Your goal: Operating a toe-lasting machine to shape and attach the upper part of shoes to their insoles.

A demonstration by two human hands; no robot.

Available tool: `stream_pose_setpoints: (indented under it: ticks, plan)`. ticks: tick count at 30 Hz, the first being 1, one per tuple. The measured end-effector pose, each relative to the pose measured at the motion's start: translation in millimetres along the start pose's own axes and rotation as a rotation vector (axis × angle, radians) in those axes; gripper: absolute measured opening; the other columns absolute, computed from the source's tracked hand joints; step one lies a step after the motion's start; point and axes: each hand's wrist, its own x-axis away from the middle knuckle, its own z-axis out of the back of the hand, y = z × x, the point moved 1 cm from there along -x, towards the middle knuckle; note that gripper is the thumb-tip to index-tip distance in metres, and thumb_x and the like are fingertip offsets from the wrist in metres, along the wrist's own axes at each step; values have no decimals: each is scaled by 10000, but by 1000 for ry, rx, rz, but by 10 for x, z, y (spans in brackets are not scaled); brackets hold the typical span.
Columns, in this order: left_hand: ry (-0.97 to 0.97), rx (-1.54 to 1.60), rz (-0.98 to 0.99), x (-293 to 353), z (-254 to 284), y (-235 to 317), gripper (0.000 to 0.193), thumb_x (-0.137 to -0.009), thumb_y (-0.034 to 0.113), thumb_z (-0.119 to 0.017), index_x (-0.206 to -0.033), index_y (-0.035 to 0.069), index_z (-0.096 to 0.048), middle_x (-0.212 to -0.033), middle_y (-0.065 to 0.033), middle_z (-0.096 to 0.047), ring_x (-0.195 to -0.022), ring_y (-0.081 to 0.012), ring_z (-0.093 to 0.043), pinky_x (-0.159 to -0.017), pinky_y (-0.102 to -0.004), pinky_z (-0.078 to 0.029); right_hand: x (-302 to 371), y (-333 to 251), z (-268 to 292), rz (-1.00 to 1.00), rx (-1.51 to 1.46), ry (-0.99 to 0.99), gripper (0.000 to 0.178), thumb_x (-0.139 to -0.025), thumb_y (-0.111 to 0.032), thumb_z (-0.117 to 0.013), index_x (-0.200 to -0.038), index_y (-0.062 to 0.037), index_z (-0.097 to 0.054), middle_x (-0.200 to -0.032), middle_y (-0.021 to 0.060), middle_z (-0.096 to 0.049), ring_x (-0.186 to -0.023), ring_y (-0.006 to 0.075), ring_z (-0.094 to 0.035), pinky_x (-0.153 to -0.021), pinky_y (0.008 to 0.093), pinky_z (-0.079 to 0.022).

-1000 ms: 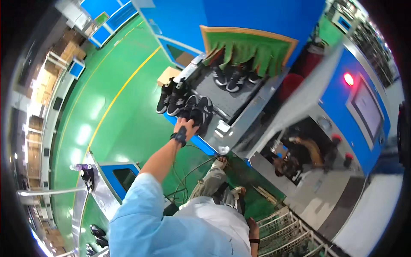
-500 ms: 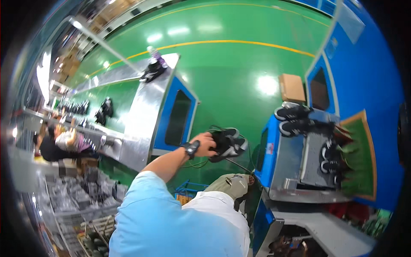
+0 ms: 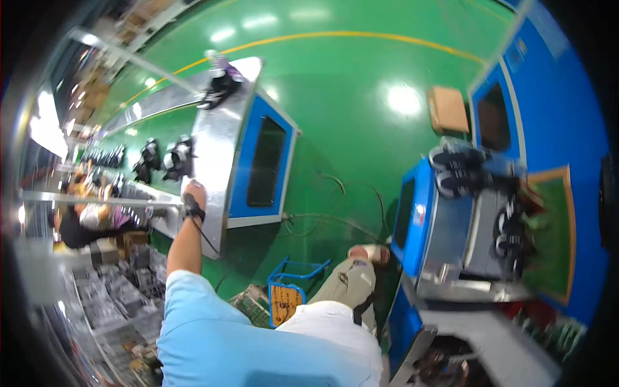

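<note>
My left hand (image 3: 195, 192), with a dark band at the wrist, reaches left to the edge of the metal bench. Its blurred fingers are right beside a pair of black-and-white shoes (image 3: 179, 157) on the green conveyor belt; whether they still touch the shoes cannot be made out. Another dark pair of shoes (image 3: 147, 161) lies just left of that one. My right hand is out of view.
A metal-topped bench (image 3: 222, 129) bears dark shoes and a bottle. On the right, a blue machine (image 3: 412, 213) carries several black-and-white shoes (image 3: 458, 171). A cardboard box (image 3: 447, 109), loose cables (image 3: 335, 222) and a blue-framed stool (image 3: 287, 303) stand or lie on the floor. People are at far left.
My left hand has swung left from over the floor, where it held dark shoes, to the conveyor. A second pair now lies there, and the view has turned slightly.
</note>
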Motion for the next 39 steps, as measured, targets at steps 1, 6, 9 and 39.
stream_pose_setpoints:
  ticks: [1,6,9,39]
  plan:
    - [-293,94,-132,448,-114,665,160,-902,134,-600,-913,-8,-672,-860,-239,-671,-849,-428,-663,-779,-475,-534,29,379,-82,30,45,-3,296,-1000,-152,-566,-1231,24,-623,-1088,134,-701,-968,211,-659,-892,357,-514]
    - [-1506,158,-623,3011,-687,2024,490,-923,396,-613,-1266,52,-675,-1309,-199,-656,-1225,-362,-618,-1059,-445,-474,728,859,-314,-65,-104,-118,218,-964,-113,-603,-1132,17,-651,-1011,111,-720,-902,183,-666,-825,347,-529]
    - [-1732,144,-536,4287,-1034,1811,540,-919,407,-641,-1334,62,-628,-1348,-189,-637,-1267,-363,-591,-1093,-444,-452,1201,554,-324,-181,-148,-169,160,-950,-107,-610,-1041,19,-651,-966,98,-714,-866,172,-655,-778,343,-517]
    - [-1359,-499,-1662,5621,-2961,2901,316,-931,345,-584,-1104,120,-722,-1117,-153,-725,-981,-353,-698,-766,-472,-563,-224,2102,-1063,-108,-515,-329,259,-981,-263,-638,-1164,-82,-661,-718,48,-570,-574,203,-451,-600,426,-403]
